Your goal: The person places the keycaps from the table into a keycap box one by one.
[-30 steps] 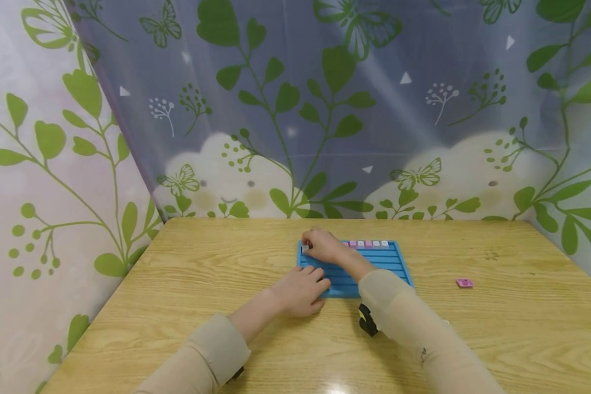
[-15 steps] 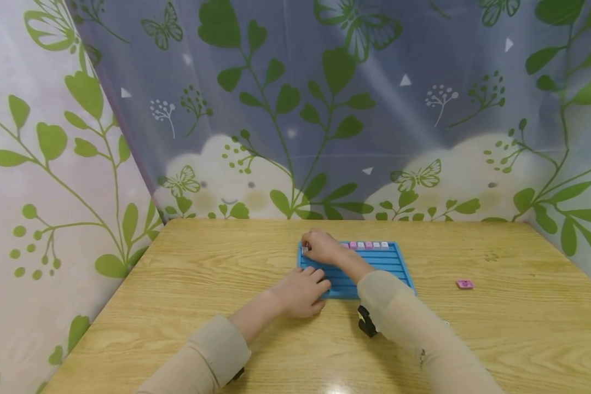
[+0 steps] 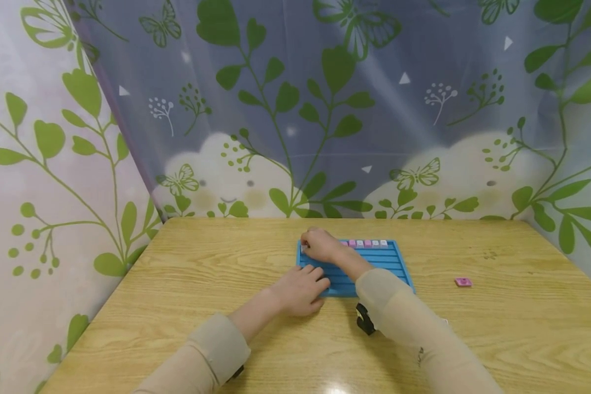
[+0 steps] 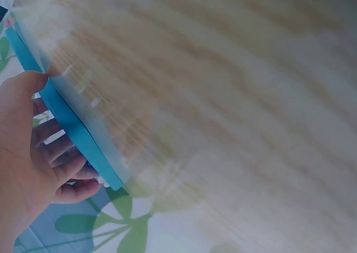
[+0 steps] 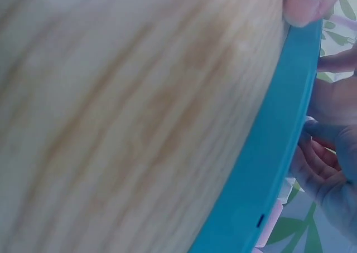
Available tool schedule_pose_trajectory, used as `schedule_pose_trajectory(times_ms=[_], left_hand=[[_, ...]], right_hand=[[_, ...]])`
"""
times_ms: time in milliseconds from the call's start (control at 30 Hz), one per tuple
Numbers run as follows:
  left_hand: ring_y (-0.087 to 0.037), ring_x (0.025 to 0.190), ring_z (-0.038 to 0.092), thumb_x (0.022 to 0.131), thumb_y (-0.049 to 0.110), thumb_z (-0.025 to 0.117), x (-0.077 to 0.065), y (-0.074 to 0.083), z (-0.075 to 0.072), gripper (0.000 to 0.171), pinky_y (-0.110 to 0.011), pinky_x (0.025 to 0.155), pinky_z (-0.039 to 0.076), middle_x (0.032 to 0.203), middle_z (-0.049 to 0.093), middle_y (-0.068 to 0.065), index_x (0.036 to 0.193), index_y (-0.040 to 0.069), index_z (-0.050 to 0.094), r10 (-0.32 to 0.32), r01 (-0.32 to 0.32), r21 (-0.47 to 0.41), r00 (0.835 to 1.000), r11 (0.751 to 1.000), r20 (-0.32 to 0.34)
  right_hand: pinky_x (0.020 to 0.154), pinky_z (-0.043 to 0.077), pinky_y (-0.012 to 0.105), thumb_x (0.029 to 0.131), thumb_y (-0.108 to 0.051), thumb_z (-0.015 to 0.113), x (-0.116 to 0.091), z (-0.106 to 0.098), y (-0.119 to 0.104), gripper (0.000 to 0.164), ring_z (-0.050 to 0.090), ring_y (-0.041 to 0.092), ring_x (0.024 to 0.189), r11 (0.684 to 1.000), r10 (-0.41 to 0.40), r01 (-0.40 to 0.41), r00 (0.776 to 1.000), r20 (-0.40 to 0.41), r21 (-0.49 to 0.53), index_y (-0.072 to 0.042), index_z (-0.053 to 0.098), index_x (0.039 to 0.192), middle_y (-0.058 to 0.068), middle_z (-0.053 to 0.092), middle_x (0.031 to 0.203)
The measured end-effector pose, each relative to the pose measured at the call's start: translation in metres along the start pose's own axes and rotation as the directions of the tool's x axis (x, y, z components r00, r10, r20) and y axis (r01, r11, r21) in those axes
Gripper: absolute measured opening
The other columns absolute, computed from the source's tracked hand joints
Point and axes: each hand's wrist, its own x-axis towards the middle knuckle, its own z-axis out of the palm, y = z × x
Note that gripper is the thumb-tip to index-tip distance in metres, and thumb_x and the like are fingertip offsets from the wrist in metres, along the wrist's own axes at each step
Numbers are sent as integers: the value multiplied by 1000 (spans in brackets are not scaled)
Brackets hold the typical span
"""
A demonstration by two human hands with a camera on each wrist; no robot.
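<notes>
A blue ridged tray [image 3: 369, 273] lies on the table, with a row of pink and white keycaps [image 3: 368, 244] along its far edge. My left hand [image 3: 297, 290] grips the tray's near left corner; in the left wrist view its thumb lies against the blue side [image 4: 72, 125] and the fingers bend over the far side. My right hand [image 3: 322, 246] reaches across the tray to its far left corner. The fingers there pinch a small white keycap [image 3: 303, 249] at the left end of the row, mostly hidden by the hand. The right forearm covers part of the tray.
A single pink keycap [image 3: 463, 282] lies on the wooden table [image 3: 187, 273] right of the tray. Something small and white [image 3: 446, 322] peeks out beside the right sleeve. A leaf-patterned curtain [image 3: 325, 109] hangs behind the table and along both sides.
The white keycap at the far left corner shows less now, more covered by the right fingers. Both hands otherwise stay nearly in place, and the tray has not moved.
</notes>
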Motion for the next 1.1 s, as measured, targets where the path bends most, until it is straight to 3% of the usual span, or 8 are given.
schedule_pose_trajectory(times_ms=[333,1100], left_hand=[[-16,87,45,95,37,46,-1,0,-1,24,-28,72,39,100,49,1,107,18,54,1,-1,1,1000,1000,-2],[-16,88,44,95,38,45,0,0,1,23,-28,72,39,100,48,2,106,19,53,-3,3,-5,1000,1000,12]], right_hand=[[74,47,33,92,-8,56,0,-4,1,17,57,24,87,999,39,-39,998,45,-7,-1,65,105,12,56,97],[76,47,33,93,-7,54,-1,-3,3,20,57,25,90,999,-37,38,999,32,-26,0,63,109,14,59,101]])
